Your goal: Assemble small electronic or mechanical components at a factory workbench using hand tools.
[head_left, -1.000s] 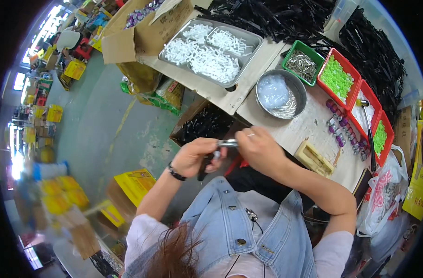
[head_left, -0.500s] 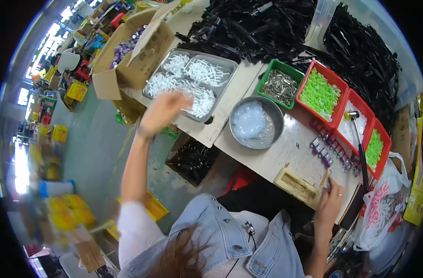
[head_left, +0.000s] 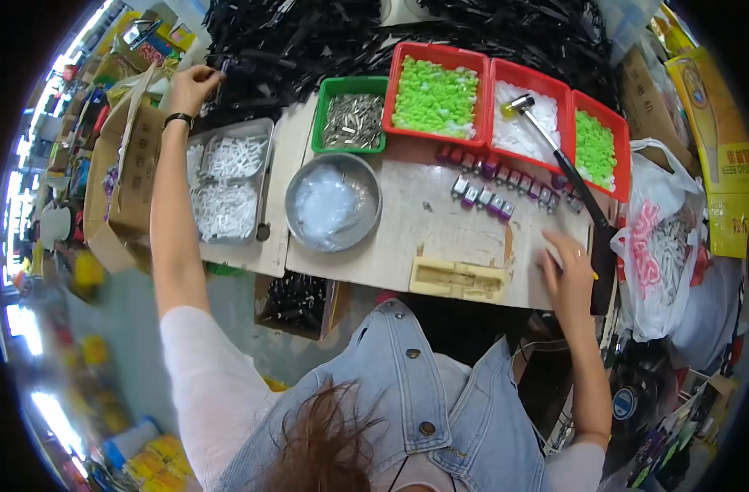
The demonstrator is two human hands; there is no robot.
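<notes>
My left hand [head_left: 194, 88] reaches far left, past the tray of white parts, to the edge of the black strip pile [head_left: 284, 49]. Its thumb and fingers are pinched together, and a small purple piece [head_left: 224, 66] shows at the fingertips. My right hand [head_left: 568, 275] is low over the table's right side, thumb and index finger apart, with nothing plainly held. Left of it, at the front edge, lies a cream block with a slot [head_left: 458, 279]. Beyond are rows of small purple and silver metal parts [head_left: 483, 201].
A round metal bowl [head_left: 373, 215] holds a clear bag. Behind are a green bin [head_left: 317, 139] of metal pins and red bins [head_left: 388, 98] of green and white pieces, a hammer [head_left: 565, 164] lying across them. A tray [head_left: 264, 176], cardboard box [head_left: 132, 156] and plastic bag [head_left: 657, 262] flank these.
The view has turned. My left hand has gone from the white-parts tray to the black strips beyond it. My right hand has come away from the cream block, its fingers apart.
</notes>
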